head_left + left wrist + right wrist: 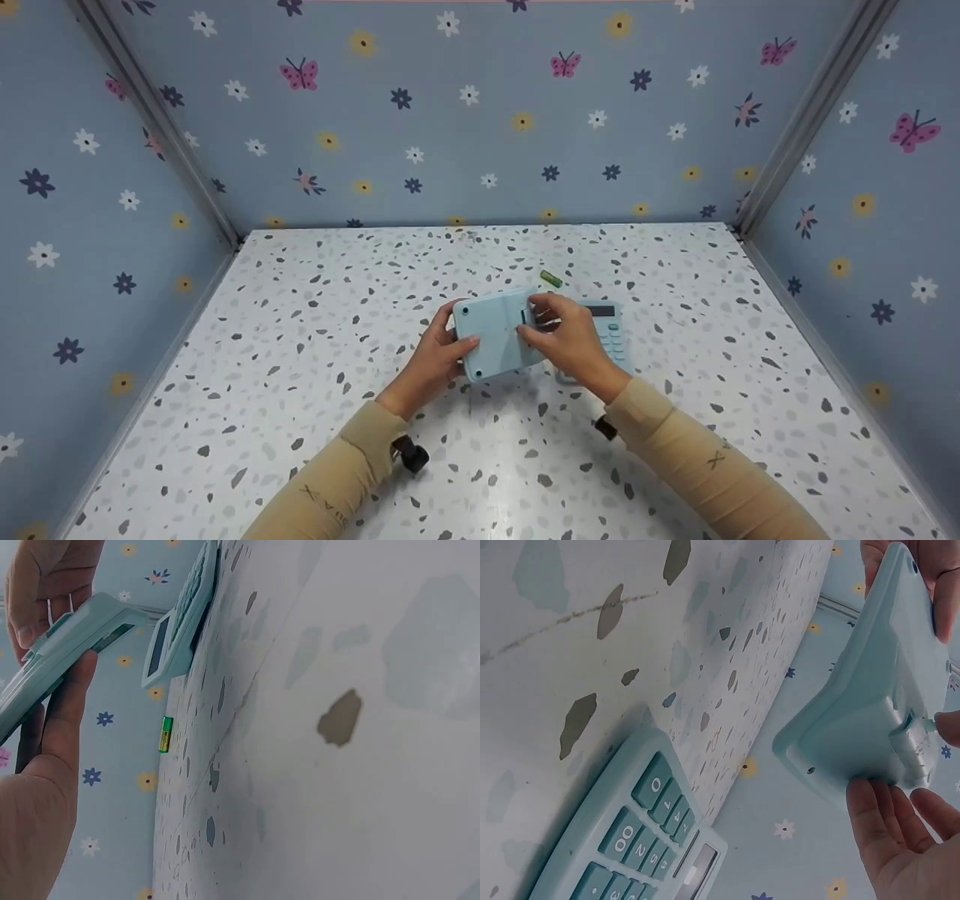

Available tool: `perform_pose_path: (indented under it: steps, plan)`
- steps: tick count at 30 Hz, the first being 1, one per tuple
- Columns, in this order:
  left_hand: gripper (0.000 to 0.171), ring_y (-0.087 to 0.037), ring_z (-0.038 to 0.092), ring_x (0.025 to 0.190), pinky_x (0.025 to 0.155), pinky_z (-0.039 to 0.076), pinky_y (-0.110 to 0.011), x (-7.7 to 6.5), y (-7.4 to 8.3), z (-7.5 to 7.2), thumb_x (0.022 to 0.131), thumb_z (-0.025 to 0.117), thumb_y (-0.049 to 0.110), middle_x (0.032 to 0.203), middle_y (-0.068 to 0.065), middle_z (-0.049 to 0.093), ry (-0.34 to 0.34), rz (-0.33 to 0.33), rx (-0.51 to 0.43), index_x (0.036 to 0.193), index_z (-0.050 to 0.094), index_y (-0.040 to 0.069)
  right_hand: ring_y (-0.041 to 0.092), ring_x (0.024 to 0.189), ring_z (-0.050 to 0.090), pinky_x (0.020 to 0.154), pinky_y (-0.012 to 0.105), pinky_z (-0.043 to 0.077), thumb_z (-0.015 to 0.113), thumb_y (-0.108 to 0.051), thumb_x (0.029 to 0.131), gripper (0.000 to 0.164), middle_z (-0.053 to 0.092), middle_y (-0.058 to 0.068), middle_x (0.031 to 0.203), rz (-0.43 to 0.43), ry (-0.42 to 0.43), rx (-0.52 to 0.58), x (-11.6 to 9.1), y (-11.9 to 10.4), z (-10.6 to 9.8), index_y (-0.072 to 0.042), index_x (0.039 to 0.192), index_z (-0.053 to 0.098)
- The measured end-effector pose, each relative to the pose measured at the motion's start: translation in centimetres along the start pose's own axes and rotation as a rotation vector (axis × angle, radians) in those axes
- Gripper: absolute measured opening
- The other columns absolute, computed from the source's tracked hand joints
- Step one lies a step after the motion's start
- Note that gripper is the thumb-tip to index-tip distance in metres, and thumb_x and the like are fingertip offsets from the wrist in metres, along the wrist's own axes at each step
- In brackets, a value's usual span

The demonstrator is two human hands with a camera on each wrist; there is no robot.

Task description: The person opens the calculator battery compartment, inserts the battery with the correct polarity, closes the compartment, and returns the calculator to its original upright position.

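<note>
A light blue calculator (491, 337) is held above the table with its back up, showing screw holes and a small dark slot. My left hand (437, 352) grips its left end, thumb on the back and fingers underneath. At the other end, my right hand (566, 334) has its thumb at the slot and its fingers curled at the edge. In the right wrist view, that thumb touches a small tab by the battery compartment (911, 746). Just beyond lies a green battery (551, 279) on the table.
A second light blue calculator (611, 341) lies face up on the table, partly hidden under my right hand. The speckled white table (322, 300) is enclosed by blue panels (465, 150) patterned with flowers and butterflies.
</note>
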State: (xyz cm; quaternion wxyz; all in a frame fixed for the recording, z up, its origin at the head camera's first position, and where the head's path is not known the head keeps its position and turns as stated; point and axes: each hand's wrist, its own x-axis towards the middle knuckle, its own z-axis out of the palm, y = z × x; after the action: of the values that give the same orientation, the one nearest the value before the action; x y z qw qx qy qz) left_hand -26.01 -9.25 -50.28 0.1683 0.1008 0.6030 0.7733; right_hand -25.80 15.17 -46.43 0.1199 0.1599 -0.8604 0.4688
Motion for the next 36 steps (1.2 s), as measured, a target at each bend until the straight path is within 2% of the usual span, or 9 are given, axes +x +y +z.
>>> perform_pose_path:
  steps: [7, 16, 21, 29, 36]
  plan:
    - [0.065, -0.036, 0.057, 0.14, 0.106, 0.057, -0.058, -0.08, 0.13, -0.11, 0.11, 0.062, 0.01, 0.165, -0.021, 0.046, 0.0, 0.001, -0.01, 0.164, 0.029, 0.025, 0.03, 0.102, 0.076, 0.091, 0.046, 0.067, 0.084, -0.005, 0.093, 0.041, 0.077, 0.017, 0.114, -0.026, -0.021, 0.041, -0.04, 0.23, -0.27, -0.001, 0.132, 0.073]
    - [0.066, -0.038, 0.059, 0.139, 0.106, 0.058, -0.06, -0.03, 0.05, -0.29, 0.109, 0.065, 0.014, 0.165, -0.021, 0.047, 0.001, -0.005, -0.005, 0.164, 0.03, 0.026, 0.03, 0.102, 0.077, 0.089, 0.048, 0.067, 0.083, -0.006, 0.094, 0.035, 0.077, 0.016, 0.118, -0.065, -0.024, 0.045, -0.13, 0.42, -0.49, -0.002, 0.127, 0.077]
    - [0.065, -0.038, 0.059, 0.139, 0.106, 0.058, -0.059, -0.05, -0.08, -0.32, 0.109, 0.064, 0.013, 0.164, -0.02, 0.048, 0.014, -0.013, -0.017, 0.164, 0.031, 0.027, 0.03, 0.102, 0.077, 0.089, 0.046, 0.067, 0.083, -0.007, 0.094, 0.032, 0.077, 0.017, 0.12, -0.082, -0.032, 0.045, -0.14, 0.55, -0.52, -0.002, 0.125, 0.078]
    - [0.067, -0.038, 0.06, 0.138, 0.106, 0.058, -0.056, -0.04, -0.28, -0.48, 0.11, 0.063, 0.013, 0.163, -0.024, 0.048, 0.032, -0.022, -0.021, 0.166, 0.028, 0.023, 0.033, 0.108, 0.076, 0.091, 0.043, 0.067, 0.083, -0.007, 0.095, 0.036, 0.075, 0.019, 0.125, -0.107, -0.085, 0.08, -0.26, 0.75, -0.67, -0.001, 0.13, 0.075]
    - [0.064, -0.036, 0.062, 0.135, 0.103, 0.059, -0.054, -0.05, -0.17, -0.59, 0.11, 0.062, 0.011, 0.162, -0.025, 0.05, 0.051, -0.015, -0.032, 0.164, 0.03, 0.021, 0.033, 0.108, 0.075, 0.091, 0.046, 0.067, 0.082, -0.001, 0.093, 0.04, 0.075, 0.017, 0.125, -0.138, -0.113, 0.082, -0.37, 0.78, -0.66, -0.003, 0.133, 0.075]
